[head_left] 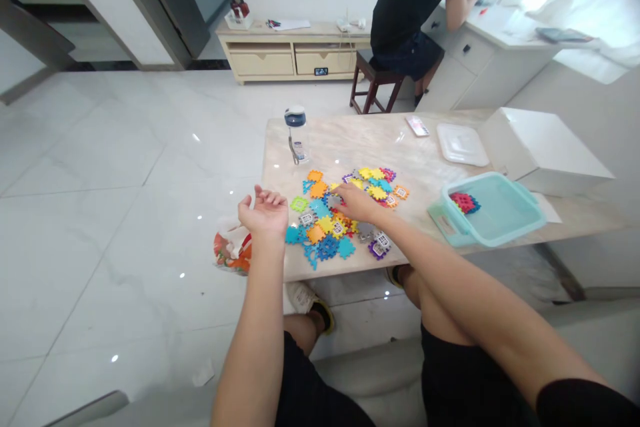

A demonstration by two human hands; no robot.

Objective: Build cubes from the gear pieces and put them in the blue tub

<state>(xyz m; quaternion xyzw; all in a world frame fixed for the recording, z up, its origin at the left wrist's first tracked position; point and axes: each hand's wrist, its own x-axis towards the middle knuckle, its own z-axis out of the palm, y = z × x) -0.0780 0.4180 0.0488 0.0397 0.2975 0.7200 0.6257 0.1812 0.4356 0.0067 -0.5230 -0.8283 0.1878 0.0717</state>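
Tile pile (325,223) flat, stretched near-left to far-right, right hand (357,203) touching

Single view, worn on the head, looking forward and steeply down at the low table (350,140) right in front. Both forearms (260,320) run up from the bottom edge, with the left hand (264,212) and right hand (356,202) landing near mid-frame, so it's pretty close in. Wide lens too: the far room and a seated person (420,0) fit along the top. Corners look smeared, probably lens distortion.
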